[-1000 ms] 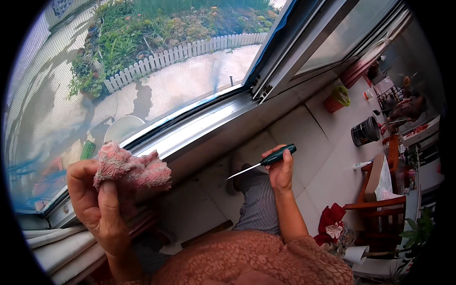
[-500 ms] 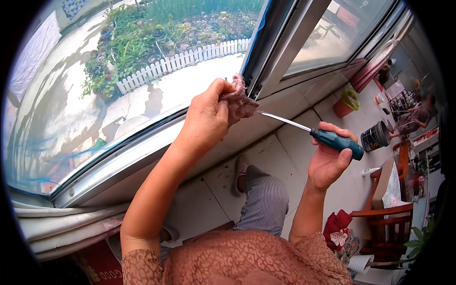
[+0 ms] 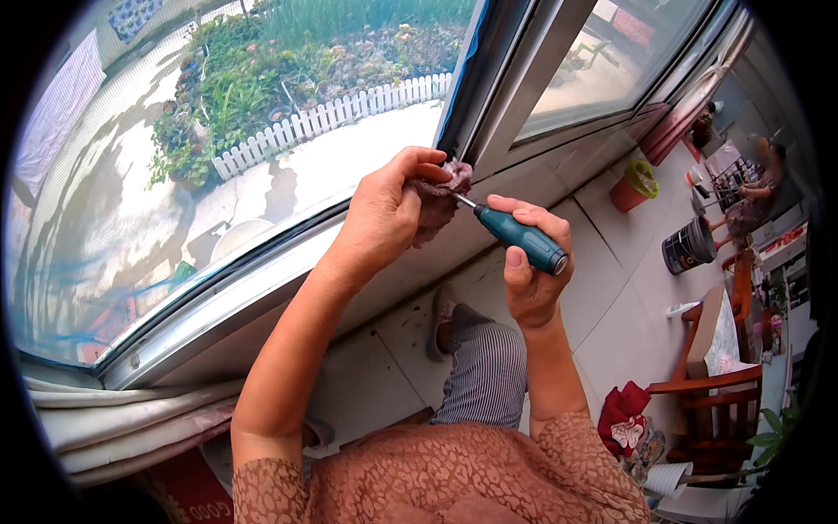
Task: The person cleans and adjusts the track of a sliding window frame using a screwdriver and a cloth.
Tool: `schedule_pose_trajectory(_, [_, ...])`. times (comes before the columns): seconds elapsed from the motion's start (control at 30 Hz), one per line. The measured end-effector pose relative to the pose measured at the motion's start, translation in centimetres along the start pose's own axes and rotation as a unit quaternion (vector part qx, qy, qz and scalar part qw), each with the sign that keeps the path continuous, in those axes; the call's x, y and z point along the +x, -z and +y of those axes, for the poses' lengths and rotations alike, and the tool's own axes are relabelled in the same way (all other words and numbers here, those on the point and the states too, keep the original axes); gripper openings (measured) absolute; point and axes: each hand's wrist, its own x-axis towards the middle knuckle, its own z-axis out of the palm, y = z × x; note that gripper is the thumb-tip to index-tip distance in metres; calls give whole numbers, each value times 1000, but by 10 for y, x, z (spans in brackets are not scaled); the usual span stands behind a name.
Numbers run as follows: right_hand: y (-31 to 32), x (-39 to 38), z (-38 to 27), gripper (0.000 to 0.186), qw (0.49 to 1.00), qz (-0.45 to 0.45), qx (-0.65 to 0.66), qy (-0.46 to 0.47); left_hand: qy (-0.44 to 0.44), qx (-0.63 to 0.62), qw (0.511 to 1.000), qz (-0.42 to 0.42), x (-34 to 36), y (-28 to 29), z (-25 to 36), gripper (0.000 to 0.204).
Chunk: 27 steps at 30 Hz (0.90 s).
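Observation:
My left hand (image 3: pixel 384 210) is closed on a crumpled pinkish rag (image 3: pixel 434 218) at the corner of the window frame (image 3: pixel 253 293). In my right hand (image 3: pixel 539 271) is a screwdriver (image 3: pixel 524 237) with a dark teal handle, gripped by thumb and fingers. Its metal shaft points up and left into the rag, where the tip is hidden by the cloth. Just beyond the rag rises the dark upright track (image 3: pixel 480 87) of the sliding window.
Curtains hang at the lower left (image 3: pixel 131 419) and far right. On the tiled floor stand a red bin with a green liner (image 3: pixel 633 188) and a black bucket (image 3: pixel 690 244). A wooden chair (image 3: pixel 716 410) is at the right. Another person (image 3: pixel 758 196) is farther back.
My right hand has moved up and left with the screwdriver, bringing its shaft deeper into the rag. The left hand stays near the frame corner, still holding the rag.

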Motion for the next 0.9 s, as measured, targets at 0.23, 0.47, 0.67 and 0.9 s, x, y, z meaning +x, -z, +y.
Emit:
schedule_pose_trajectory(0.23, [-5,-23,-12,39,972,-83,-167,140,-242,322,915,26,-40,-23,0,38])
schedule_pose_trajectory(0.47, [-16,7,-20,39,951,-137,-246,128,-209,425,874,114,-41,-40,-16,48])
schedule_pose_trajectory(0.67, [-39,52,-32,32,935,-137,-314,90,-185,433,865,173,-31,-38,-16,30])
schedule_pose_trajectory(0.9, [-60,72,-30,23,943,-118,-310,6,-83,441,887,108,-21,-15,-12,15])
